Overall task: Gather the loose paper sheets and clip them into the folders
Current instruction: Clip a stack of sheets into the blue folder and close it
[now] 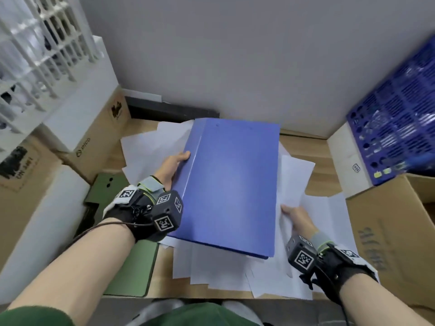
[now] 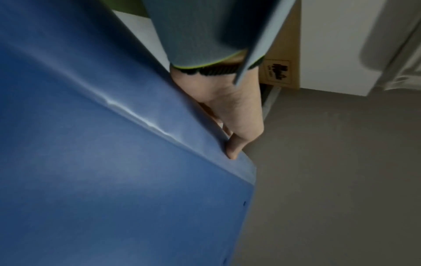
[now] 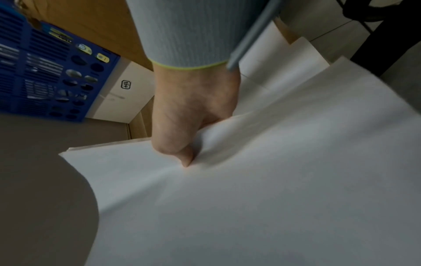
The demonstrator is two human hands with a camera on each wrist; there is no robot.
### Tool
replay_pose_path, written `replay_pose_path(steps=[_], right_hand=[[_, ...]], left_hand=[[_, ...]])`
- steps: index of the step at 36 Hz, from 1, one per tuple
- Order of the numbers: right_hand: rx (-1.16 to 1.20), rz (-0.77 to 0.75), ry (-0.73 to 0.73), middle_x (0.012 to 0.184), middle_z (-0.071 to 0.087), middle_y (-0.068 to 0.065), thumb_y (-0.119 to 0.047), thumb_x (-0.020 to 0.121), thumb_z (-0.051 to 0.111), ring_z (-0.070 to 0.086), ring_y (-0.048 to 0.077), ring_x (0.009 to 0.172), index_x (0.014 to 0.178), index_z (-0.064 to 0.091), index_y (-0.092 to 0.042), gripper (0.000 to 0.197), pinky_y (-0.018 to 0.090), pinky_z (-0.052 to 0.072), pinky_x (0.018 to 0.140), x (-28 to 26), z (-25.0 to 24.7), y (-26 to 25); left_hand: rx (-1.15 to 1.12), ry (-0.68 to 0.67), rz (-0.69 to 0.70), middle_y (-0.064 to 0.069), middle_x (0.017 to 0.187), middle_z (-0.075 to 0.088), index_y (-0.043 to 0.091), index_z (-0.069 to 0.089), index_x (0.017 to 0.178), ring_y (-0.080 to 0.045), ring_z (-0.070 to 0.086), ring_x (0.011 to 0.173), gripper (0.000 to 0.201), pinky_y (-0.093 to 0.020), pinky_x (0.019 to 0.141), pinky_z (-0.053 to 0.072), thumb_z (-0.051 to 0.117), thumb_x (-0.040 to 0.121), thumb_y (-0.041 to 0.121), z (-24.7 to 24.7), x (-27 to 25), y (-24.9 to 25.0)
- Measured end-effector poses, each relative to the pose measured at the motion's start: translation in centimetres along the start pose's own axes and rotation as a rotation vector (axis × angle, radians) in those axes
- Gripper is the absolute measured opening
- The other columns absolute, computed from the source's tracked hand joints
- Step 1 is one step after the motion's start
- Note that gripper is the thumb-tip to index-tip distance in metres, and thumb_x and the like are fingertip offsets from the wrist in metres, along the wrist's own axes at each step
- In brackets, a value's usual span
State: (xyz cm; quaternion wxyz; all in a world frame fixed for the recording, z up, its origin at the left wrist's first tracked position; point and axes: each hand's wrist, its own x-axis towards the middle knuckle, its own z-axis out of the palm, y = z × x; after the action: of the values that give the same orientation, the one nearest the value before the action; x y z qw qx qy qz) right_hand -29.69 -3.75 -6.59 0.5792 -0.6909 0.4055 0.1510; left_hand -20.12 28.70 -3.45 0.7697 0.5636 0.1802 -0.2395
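Note:
A closed blue folder (image 1: 231, 184) is held tilted above the scattered white paper sheets (image 1: 219, 271) on the wooden table. My left hand (image 1: 174, 164) grips its spine edge, thumb on the cover; the left wrist view shows the thumb (image 2: 232, 149) pressed on the blue folder (image 2: 102, 171), the fingers hidden underneath. My right hand (image 1: 293, 214) pinches white sheets (image 1: 296, 182) just right of the folder. In the right wrist view, the thumb (image 3: 187, 156) presses into the bent white sheets (image 3: 262, 180). A green folder (image 1: 131, 267) lies flat at the left under my left forearm.
Cardboard boxes (image 1: 94, 137) crowd the left side, and a large one (image 1: 388, 243) stands at the right. A blue perforated crate (image 1: 397, 128) leans on a white box (image 1: 348, 161) at the back right. A grey wall (image 1: 235, 55) closes the back.

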Motion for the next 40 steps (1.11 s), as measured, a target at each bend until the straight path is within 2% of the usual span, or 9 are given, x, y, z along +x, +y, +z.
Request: replay_pose_path(steps=[3,8,14,21,26,30,34,36,40], right_hand=[[0.043,0.007,-0.062,0.082,0.065,0.013,-0.009,0.096,0.05,0.061,0.027,0.075,0.113,0.058,0.006,0.024,0.041,0.051,0.077,0.3,-0.7,-0.4],[0.069,-0.006,-0.149,0.05,0.066,-0.001,0.001,0.097,0.043,0.063,0.011,0.041,0.091,0.057,-0.003,0.016,0.017,0.045,0.036,0.9,-2.2,-0.5],[0.041,-0.009,-0.161,0.065,0.068,0.006,-0.004,0.095,0.05,0.066,0.011,0.049,0.106,0.06,0.0,0.015,0.02,0.051,0.044,3.8,-3.4,0.1],[0.052,-0.013,-0.101,0.102,0.064,0.019,-0.009,0.084,0.058,0.061,0.031,0.091,0.115,0.06,0.006,0.034,0.041,0.047,0.084,6.1,-5.1,-0.8],[0.029,0.001,-0.046,0.071,0.064,0.007,-0.003,0.096,0.046,0.064,0.016,0.056,0.094,0.055,-0.006,0.01,0.017,0.044,0.04,6.8,-7.5,-0.4],[-0.004,0.027,0.006,0.101,0.052,0.012,-0.007,0.098,0.045,0.053,0.024,0.079,0.11,0.045,-0.002,0.013,0.024,0.041,0.046,7.3,-9.0,0.8],[-0.075,0.088,-0.015,0.107,0.048,0.015,-0.006,0.098,0.046,0.054,0.027,0.084,0.126,0.042,0.012,0.034,0.027,0.034,0.048,8.0,-9.9,2.2],[-0.114,0.097,-0.031,0.112,0.051,0.019,-0.012,0.098,0.047,0.054,0.027,0.092,0.123,0.048,0.004,0.03,0.028,0.037,0.055,8.3,-9.7,2.9],[-0.146,0.15,-0.106,0.095,0.052,0.017,-0.01,0.098,0.047,0.05,0.02,0.061,0.097,0.048,-0.005,0.005,0.023,0.045,0.047,8.4,-9.5,3.4]], left_hand=[[0.029,0.04,-0.037,0.001,0.075,0.071,0.016,0.062,0.1,-0.014,0.068,0.062,0.014,-0.03,0.068,0.053,0.05,0.094,0.021,0.3,1.0,-2.6],[0.181,0.146,-0.021,-0.008,0.09,0.068,0.014,0.059,0.105,-0.023,0.064,0.076,0.013,-0.033,0.072,0.051,0.051,0.095,0.017,1.9,2.2,-5.3],[0.046,0.008,-0.063,-0.009,0.104,0.067,0.015,0.061,0.109,-0.026,0.064,0.09,0.018,-0.043,0.09,0.049,0.05,0.096,0.022,3.5,2.1,-6.4],[-0.03,-0.097,-0.141,-0.001,0.091,0.071,0.02,0.063,0.109,-0.018,0.07,0.073,0.023,-0.032,0.068,0.057,0.043,0.097,0.024,5.6,2.5,-7.2],[0.019,-0.024,-0.16,-0.007,0.097,0.067,0.017,0.056,0.118,-0.021,0.067,0.075,0.026,-0.032,0.069,0.056,0.045,0.096,0.024,6.3,3.5,-8.1],[0.1,-0.07,-0.187,-0.008,0.097,0.068,0.013,0.056,0.119,-0.021,0.069,0.074,0.026,-0.03,0.067,0.056,0.045,0.096,0.017,7.2,4.2,-9.2],[0.125,-0.073,-0.207,-0.012,0.107,0.067,0.012,0.056,0.123,-0.025,0.068,0.084,0.028,-0.033,0.073,0.054,0.046,0.096,0.015,8.2,4.7,-11.0],[0.124,-0.024,-0.197,-0.014,0.114,0.065,0.012,0.054,0.125,-0.029,0.066,0.093,0.03,-0.04,0.082,0.054,0.048,0.096,0.016,8.2,5.0,-12.0],[0.214,0.126,-0.168,-0.016,0.12,0.063,0.011,0.05,0.132,-0.031,0.063,0.099,0.036,-0.044,0.091,0.05,0.049,0.096,0.015,7.5,5.8,-13.6]])
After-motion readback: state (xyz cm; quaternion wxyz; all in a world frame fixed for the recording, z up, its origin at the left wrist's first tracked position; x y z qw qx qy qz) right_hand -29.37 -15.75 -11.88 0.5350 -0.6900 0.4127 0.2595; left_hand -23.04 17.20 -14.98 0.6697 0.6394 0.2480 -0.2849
